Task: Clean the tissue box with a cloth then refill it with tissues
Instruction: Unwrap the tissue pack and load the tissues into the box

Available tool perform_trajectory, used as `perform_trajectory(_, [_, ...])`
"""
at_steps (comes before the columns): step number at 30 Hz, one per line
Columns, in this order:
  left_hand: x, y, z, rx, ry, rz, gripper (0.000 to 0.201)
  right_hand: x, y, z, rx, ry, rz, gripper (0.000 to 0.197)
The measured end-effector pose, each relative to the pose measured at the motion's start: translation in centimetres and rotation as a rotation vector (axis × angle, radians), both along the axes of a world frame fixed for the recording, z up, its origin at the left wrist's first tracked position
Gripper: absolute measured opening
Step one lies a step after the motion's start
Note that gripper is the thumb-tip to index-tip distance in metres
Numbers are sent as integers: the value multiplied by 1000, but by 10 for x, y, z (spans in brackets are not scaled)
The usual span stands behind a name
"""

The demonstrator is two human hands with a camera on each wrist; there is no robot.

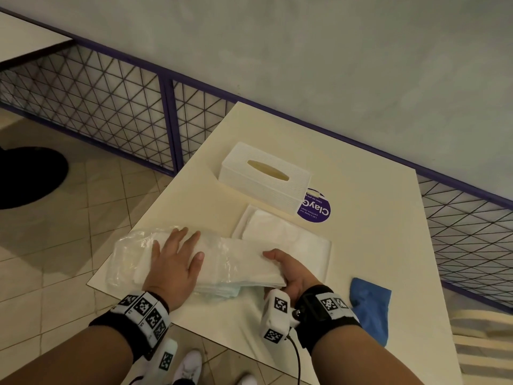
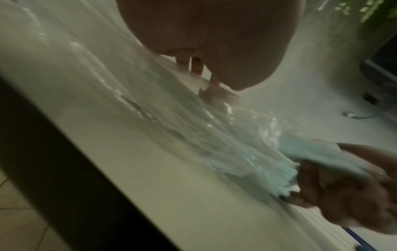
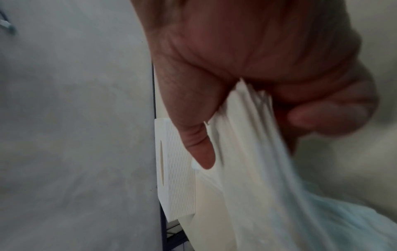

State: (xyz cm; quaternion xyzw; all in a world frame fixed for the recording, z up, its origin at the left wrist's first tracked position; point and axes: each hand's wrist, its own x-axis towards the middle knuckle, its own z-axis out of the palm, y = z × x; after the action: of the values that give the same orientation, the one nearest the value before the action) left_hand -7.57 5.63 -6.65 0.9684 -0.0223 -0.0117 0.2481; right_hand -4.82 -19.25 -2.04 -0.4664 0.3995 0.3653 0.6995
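Head cam looks steeply down over the counter (image 1: 361, 245). Both wrist cams sit super close, sharing the tissue stack (image 2: 285, 163).

An eatery or pantry — cream table (image 1: 374, 245) bearing a "clean as you go" sticker (image 1: 316, 211), tiled floor (image 1: 91, 190), purple mesh railing (image 1: 111, 107).

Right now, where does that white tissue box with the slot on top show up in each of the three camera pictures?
Head: the tissue box sits at the middle of the table, beyond both hands.
Left wrist: not in it; only plastic wrap, tissues and hands show.
Right wrist: it stands on edge left of the thumb, slot facing left.
Shared landmark: the stack of tissues gripped by the right hand.
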Motion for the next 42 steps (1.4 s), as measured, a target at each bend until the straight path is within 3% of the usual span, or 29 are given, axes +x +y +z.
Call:
perform_trajectory(6, [-5,-15,10,69,-40,-162,67,-4,-7,-5,-129,-68,43,14])
perform_trajectory(8, [-4,-17,13,73,21,-138,70,-8,-13,4,-252,-203,59,20])
perform_trajectory(10, [-2,-20,16,88,100,-108,73,-13,-23,22,-403,-391,108,42])
perform_trajectory(12, [3,-25,23,129,167,-68,65,-20,-36,46,-567,-600,188,57])
perform_trajectory(14, [8,-35,32,56,148,-23,59,-27,-47,74,-692,-766,269,62])
perform_trajectory(16, [14,-50,43,-197,105,-29,67,-30,-55,101,-723,-882,318,62])
perform_trajectory(18, [18,-69,63,-596,172,-9,79,-32,-61,122,-693,-957,317,60])
perform_trajectory(20, [22,-88,75,-887,324,58,78,-33,-66,138,-639,-1009,266,61])
perform_trajectory(23, [29,-103,83,-1149,578,63,73,-36,-76,150,-489,-1051,107,63])
perform_trajectory(25, [28,-108,88,-1462,800,53,70,-42,-84,149,-399,-1055,52,61])
perform_trajectory(27, [31,-109,83,-1612,916,58,75,-47,-91,142,-380,-1024,21,58])
perform_trajectory(29, [29,-114,88,-1435,840,-58,82,-51,-99,127,-446,-968,-34,59])
perform_trajectory(31, [30,-122,88,-1233,663,-107,56,-56,-110,110,-597,-920,-47,65])
perform_trajectory(35, [28,-128,86,-1115,439,-101,49,-76,-120,80,-667,-860,-20,66])
perform_trajectory(39, [18,-131,58,-911,403,-72,29,-95,-113,39,-626,-796,-22,41])
perform_trajectory(42, [12,-137,40,-681,397,-51,38,-103,-114,0,-663,-680,16,44])
